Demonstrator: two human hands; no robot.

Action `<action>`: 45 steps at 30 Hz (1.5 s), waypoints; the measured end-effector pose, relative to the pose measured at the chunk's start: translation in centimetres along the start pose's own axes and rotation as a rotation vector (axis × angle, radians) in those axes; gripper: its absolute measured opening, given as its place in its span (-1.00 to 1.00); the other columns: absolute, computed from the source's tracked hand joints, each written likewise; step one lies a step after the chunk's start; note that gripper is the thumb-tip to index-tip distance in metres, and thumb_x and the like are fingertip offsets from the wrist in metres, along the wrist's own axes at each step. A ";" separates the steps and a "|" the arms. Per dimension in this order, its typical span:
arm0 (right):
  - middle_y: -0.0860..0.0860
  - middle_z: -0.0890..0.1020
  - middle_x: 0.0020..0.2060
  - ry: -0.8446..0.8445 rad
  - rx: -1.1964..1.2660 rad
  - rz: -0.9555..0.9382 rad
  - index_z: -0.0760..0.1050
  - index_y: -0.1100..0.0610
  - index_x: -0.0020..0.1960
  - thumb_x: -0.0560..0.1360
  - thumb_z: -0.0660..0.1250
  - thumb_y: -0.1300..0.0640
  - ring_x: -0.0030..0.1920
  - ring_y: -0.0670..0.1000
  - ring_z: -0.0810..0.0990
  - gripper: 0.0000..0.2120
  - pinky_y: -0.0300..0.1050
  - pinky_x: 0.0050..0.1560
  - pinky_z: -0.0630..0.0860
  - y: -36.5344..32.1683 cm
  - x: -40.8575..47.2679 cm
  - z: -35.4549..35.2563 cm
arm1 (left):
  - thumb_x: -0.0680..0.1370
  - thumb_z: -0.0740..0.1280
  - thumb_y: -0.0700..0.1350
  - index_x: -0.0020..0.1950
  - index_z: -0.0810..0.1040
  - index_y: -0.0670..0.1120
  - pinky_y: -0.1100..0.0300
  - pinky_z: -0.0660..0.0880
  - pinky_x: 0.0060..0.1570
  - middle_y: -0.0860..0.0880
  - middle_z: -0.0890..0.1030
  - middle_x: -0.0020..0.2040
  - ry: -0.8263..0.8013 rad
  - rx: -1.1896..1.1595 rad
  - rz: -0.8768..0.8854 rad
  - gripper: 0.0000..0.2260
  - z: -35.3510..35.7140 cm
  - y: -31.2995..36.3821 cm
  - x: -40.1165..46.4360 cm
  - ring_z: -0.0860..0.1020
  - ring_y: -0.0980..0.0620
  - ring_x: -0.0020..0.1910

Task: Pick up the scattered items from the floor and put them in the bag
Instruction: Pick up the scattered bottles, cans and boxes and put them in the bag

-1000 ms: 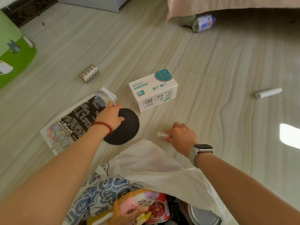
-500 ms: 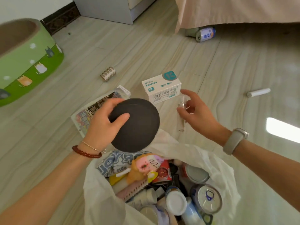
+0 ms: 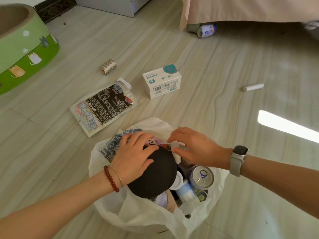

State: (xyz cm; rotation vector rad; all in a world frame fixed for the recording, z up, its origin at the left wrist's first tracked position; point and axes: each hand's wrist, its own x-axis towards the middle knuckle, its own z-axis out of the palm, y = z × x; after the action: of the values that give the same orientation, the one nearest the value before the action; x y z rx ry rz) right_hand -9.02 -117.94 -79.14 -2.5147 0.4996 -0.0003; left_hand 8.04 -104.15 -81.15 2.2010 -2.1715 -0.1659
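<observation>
A thin, crinkled white plastic bag [image 3: 151,219] sits at lower centre on a smooth, glossy floor [image 3: 224,104] with a pale wood-grain pattern. Inside the bag, a matt black disc [image 3: 155,176] looks soft, and a can [image 3: 203,176] shows a shiny metal lid. On the floor at centre lie a smooth white cardboard box [image 3: 163,81] and a glossy printed plastic pouch [image 3: 105,106]. At upper right hangs matt pink cloth [image 3: 241,9].

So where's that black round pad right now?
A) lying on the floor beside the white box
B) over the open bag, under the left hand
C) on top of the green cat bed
B: the left hand presses the black round pad over the bag.
</observation>
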 end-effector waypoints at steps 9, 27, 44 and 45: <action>0.08 0.47 0.28 0.003 -0.351 -0.046 0.30 0.05 0.33 0.44 0.15 0.03 0.28 0.13 0.45 -0.54 0.09 0.18 0.47 1.8 -1.2 2.0 | 0.42 0.12 0.28 0.18 0.50 0.06 0.08 0.20 0.22 0.03 0.59 0.19 -0.137 0.098 0.212 -0.53 1.3 1.9 -1.7 0.52 0.01 0.21; 0.10 0.58 0.00 0.187 0.041 0.283 0.48 0.20 0.12 0.57 0.13 0.19 -0.03 0.14 0.55 -0.79 -0.02 0.00 0.46 3.6 -2.8 -0.3 | 0.54 -0.04 0.16 0.11 0.58 0.08 0.08 0.29 0.30 0.07 0.63 0.13 -0.203 0.097 0.338 -0.56 4.1 1.5 3.0 0.56 0.03 0.18; -0.01 0.55 0.04 0.022 -0.022 0.207 0.49 0.11 0.12 0.53 0.18 -0.10 0.01 -0.07 0.40 -0.67 -0.23 0.01 0.32 5.2 -0.3 -0.2 | 0.53 -0.04 0.08 0.34 0.38 -0.01 0.01 0.34 0.21 -0.03 0.54 0.25 0.129 -0.005 -0.063 -0.54 0.7 1.0 6.7 0.50 -0.03 0.21; -0.03 0.56 0.03 0.024 0.013 0.206 0.50 0.08 0.11 0.52 0.14 -0.15 0.00 -0.09 0.41 -0.63 -0.25 0.01 0.30 5.4 -0.3 -0.3 | 0.50 -0.12 0.11 0.30 0.43 -0.02 0.06 0.37 0.19 -0.02 0.56 0.22 0.063 -0.092 -0.102 -0.48 0.8 0.7 7.4 0.51 -0.02 0.19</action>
State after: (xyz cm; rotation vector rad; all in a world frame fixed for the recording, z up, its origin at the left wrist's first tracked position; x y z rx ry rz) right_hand -11.23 -122.18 -81.75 -2.4424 0.7634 0.0449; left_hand 7.30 -111.55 -82.19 2.2350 -1.9799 -0.1939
